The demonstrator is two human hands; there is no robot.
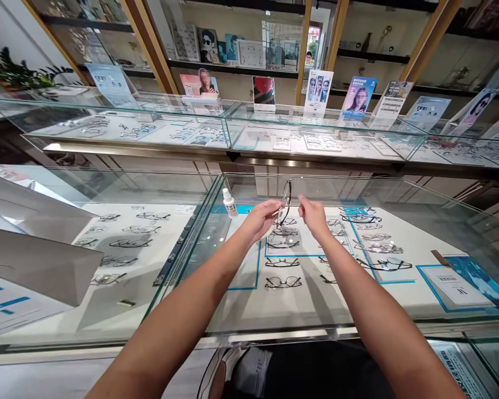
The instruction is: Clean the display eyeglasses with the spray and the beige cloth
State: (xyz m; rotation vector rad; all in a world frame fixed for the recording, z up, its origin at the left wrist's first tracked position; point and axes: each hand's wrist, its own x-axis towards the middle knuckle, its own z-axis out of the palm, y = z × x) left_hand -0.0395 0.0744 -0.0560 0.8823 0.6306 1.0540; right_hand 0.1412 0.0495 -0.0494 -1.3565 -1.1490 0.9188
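Observation:
Over the glass display counter, my left hand (261, 219) pinches a pair of dark-rimmed eyeglasses (290, 194). The glasses are turned on edge, one lens uppermost. Just to their right, my right hand (312, 215) has its fingers curled in, with a small gap between it and the frame. Whether anything is inside those fingers is hidden. A small white bottle (229, 203) with a printed label stands upright on the counter glass, left of my left hand. Below my hands, rows of eyeglasses (283, 282) lie inside the case.
A large white box with blue stripes (29, 277) stands on the counter at the left. Another glass display case (199, 124) runs along behind, with several upright advertising cards (318, 91) on top. Tall shelves with framed pictures (253, 54) line the back. The counter's metal-trimmed front edge (283, 337) is near me.

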